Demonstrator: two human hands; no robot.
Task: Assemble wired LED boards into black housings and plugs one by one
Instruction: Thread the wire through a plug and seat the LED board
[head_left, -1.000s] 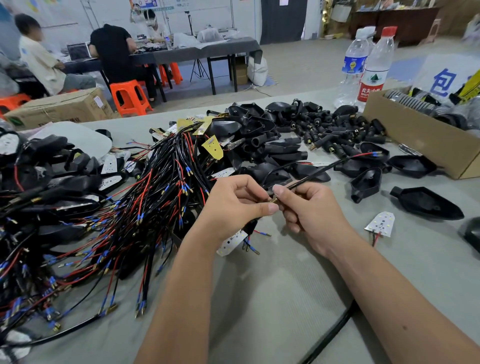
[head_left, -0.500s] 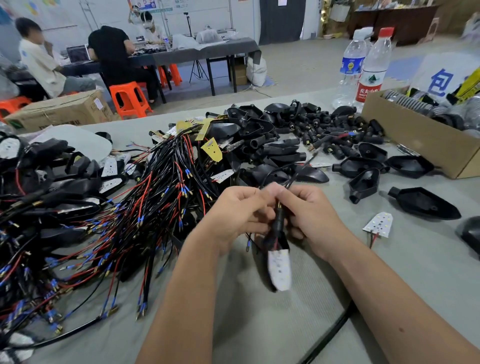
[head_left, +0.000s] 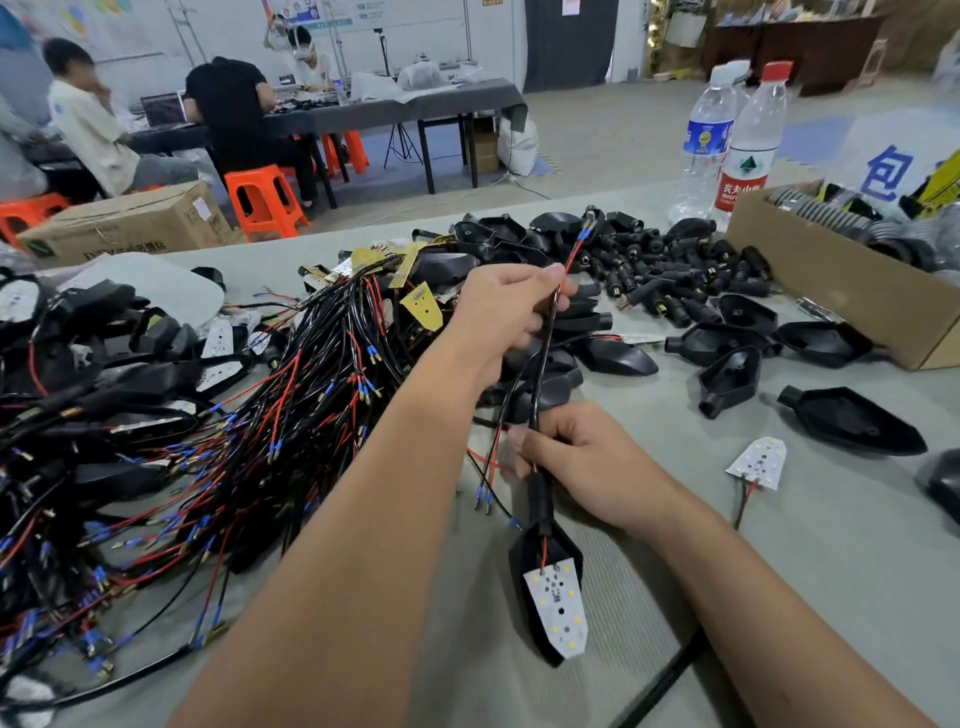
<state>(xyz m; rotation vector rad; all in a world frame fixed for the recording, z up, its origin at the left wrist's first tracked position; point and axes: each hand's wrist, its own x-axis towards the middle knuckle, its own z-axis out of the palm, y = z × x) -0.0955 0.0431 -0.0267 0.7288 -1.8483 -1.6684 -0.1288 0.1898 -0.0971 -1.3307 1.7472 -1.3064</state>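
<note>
A white LED board (head_left: 558, 605) lies in a black housing (head_left: 522, 553) that hangs below my right hand (head_left: 587, 462). That hand grips the housing's neck, where the black wire (head_left: 543, 358) comes out. My left hand (head_left: 498, 317) pinches the same wire higher up and holds it taut, its red lead and blue terminal (head_left: 584, 236) sticking out above the fingers. A pile of black plugs (head_left: 675, 270) lies beyond my hands. Empty housings (head_left: 852, 418) lie to the right, with a loose LED board (head_left: 758, 462) next to them.
A big tangle of wired boards (head_left: 234, 415) covers the table's left half. A cardboard box (head_left: 841, 296) of parts stands at the right, two water bottles (head_left: 727, 140) behind it. People sit at a far table (head_left: 415, 104). A black cable (head_left: 670, 675) runs under my right forearm.
My left hand has slid up the wire, away from the right hand, and pulled it taut. The housing with its board now hangs lower, below my right hand.
</note>
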